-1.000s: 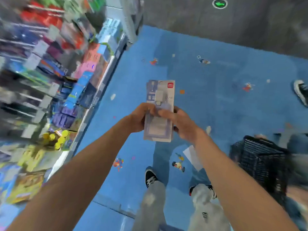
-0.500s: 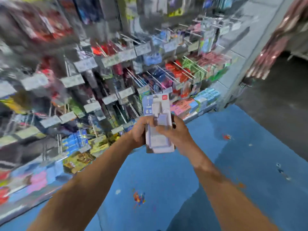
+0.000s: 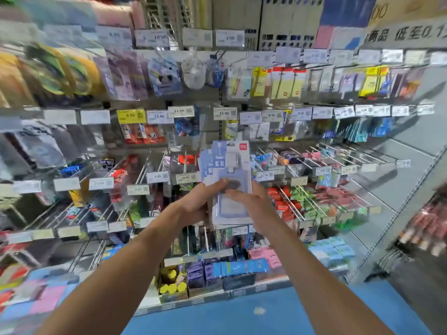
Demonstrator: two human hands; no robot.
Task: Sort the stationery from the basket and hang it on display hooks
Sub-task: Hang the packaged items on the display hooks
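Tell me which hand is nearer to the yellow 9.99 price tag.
Left. The left hand holds the packs below and right of the yellow price tag; the right hand holds them farther right.

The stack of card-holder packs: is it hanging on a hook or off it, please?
Off. The left hand and right hand grip the stack upright before the hooks, none visibly through it.
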